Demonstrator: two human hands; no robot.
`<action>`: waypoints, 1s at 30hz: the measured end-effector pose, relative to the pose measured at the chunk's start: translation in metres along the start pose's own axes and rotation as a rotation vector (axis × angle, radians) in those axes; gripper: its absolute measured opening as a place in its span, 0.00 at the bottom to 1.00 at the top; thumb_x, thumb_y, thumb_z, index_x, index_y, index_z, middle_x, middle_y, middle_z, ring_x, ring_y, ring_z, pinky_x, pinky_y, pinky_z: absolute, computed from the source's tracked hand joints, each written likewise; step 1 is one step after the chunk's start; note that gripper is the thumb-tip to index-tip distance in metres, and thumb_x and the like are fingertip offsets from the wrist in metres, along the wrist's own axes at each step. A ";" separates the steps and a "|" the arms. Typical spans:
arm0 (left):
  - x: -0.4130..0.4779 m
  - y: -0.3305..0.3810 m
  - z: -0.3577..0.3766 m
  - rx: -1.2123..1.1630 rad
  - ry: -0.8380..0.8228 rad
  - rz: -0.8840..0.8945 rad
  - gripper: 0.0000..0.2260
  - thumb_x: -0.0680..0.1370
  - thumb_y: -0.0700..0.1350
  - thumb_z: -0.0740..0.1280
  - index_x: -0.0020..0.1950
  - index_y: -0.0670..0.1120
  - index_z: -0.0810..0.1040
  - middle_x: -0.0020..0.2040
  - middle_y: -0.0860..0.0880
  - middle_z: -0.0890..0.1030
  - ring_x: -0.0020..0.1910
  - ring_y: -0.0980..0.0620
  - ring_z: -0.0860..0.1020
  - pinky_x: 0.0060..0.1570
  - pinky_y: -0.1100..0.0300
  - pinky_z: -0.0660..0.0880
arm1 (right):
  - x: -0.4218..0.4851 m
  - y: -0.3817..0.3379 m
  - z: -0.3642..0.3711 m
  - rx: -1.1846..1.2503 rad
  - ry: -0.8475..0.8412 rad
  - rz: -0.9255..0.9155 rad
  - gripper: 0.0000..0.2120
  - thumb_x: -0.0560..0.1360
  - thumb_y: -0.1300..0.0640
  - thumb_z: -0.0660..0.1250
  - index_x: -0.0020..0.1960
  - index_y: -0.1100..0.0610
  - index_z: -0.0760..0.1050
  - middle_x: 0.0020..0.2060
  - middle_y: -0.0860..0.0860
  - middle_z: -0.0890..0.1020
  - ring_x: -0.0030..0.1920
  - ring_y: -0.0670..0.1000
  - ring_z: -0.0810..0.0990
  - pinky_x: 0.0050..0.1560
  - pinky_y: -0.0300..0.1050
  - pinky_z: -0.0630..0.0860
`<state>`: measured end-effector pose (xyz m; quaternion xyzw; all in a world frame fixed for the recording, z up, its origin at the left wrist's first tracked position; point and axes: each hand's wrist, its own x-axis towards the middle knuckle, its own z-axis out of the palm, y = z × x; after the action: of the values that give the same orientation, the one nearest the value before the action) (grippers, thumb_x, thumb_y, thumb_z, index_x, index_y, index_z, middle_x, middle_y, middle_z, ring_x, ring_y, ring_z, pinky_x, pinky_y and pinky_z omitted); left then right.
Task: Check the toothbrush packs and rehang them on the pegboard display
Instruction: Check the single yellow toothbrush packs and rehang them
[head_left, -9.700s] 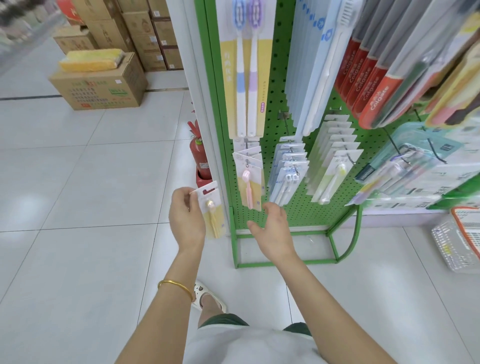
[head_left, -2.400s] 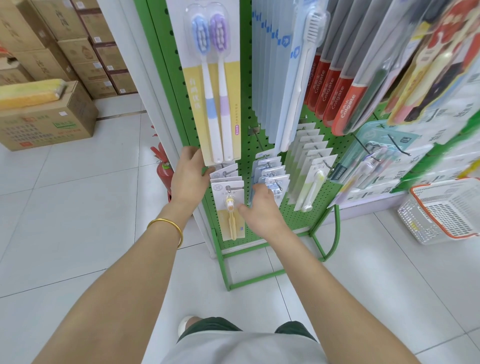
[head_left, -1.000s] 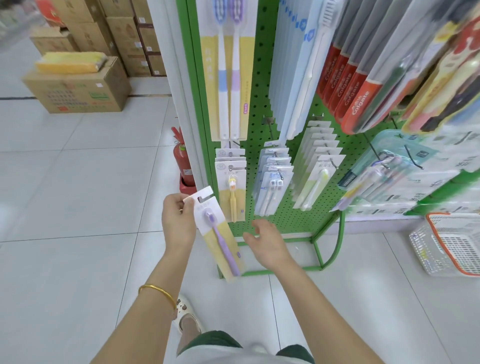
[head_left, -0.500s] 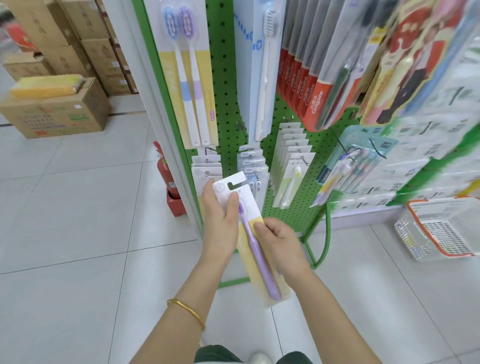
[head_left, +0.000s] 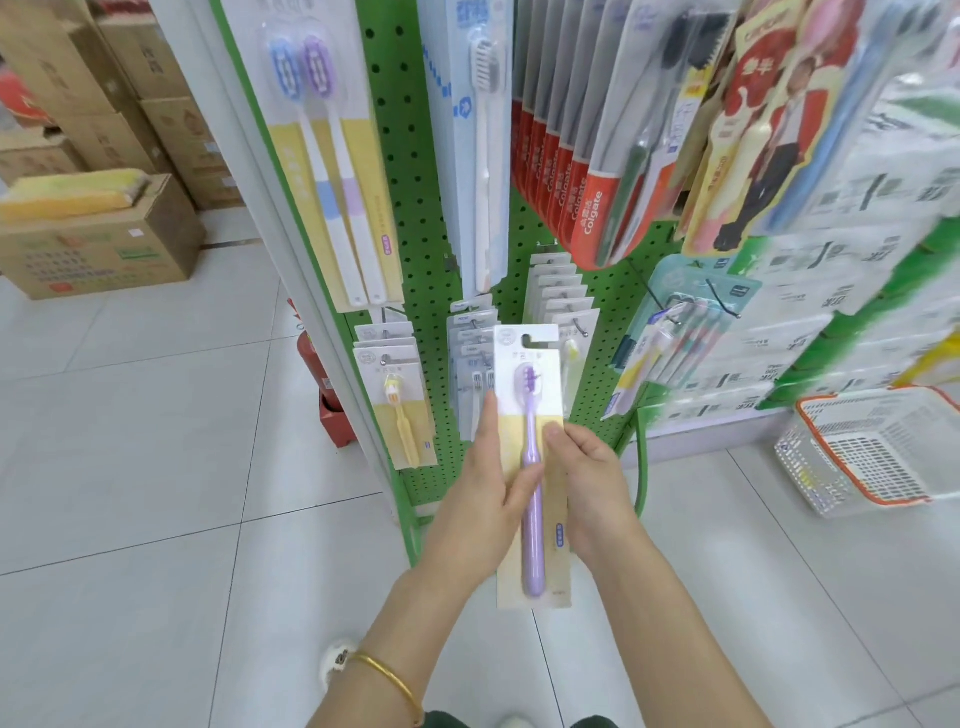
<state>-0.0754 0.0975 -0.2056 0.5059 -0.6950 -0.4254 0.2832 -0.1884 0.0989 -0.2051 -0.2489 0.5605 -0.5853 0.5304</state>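
In the head view, a white tiled floor (head_left: 130, 467) is seen, with cardboard boxes (head_left: 98, 244) stacked at the far left and a white basket (head_left: 872, 452) set down at the right. A green pegboard (head_left: 410, 156) is hung with rows of packs. A purple toothbrush pack (head_left: 530, 374) is held upright before the lower hooks, gripped at its left edge by the left hand (head_left: 483, 499) and at its right edge by the right hand (head_left: 592, 488). Half a second ago the pack was tilted and held nearer its top. "Colgate" can be read on the red packs (head_left: 587, 208); the held card's print cannot be read.
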 end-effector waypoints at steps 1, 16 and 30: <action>-0.003 -0.001 0.003 0.004 -0.042 0.004 0.35 0.80 0.51 0.62 0.76 0.60 0.39 0.69 0.68 0.52 0.60 0.77 0.55 0.59 0.73 0.57 | 0.002 -0.001 -0.005 0.045 0.018 0.014 0.12 0.79 0.60 0.63 0.37 0.56 0.75 0.31 0.48 0.81 0.35 0.49 0.78 0.42 0.43 0.74; -0.023 0.016 0.021 0.501 -0.207 0.061 0.47 0.71 0.52 0.71 0.77 0.58 0.40 0.72 0.52 0.56 0.66 0.48 0.66 0.55 0.51 0.73 | 0.006 -0.021 -0.031 0.418 0.044 0.111 0.13 0.82 0.54 0.57 0.60 0.62 0.72 0.43 0.56 0.80 0.41 0.52 0.81 0.44 0.48 0.78; -0.016 0.008 0.001 -0.150 -0.152 -0.264 0.07 0.80 0.46 0.63 0.57 0.49 0.76 0.51 0.47 0.83 0.48 0.48 0.81 0.53 0.52 0.77 | 0.000 -0.012 -0.027 0.054 -0.042 -0.037 0.07 0.77 0.67 0.63 0.55 0.62 0.74 0.37 0.51 0.83 0.37 0.48 0.82 0.34 0.43 0.77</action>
<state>-0.0751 0.1142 -0.1986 0.5366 -0.6082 -0.5465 0.2085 -0.2159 0.1070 -0.2009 -0.2571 0.5285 -0.6046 0.5376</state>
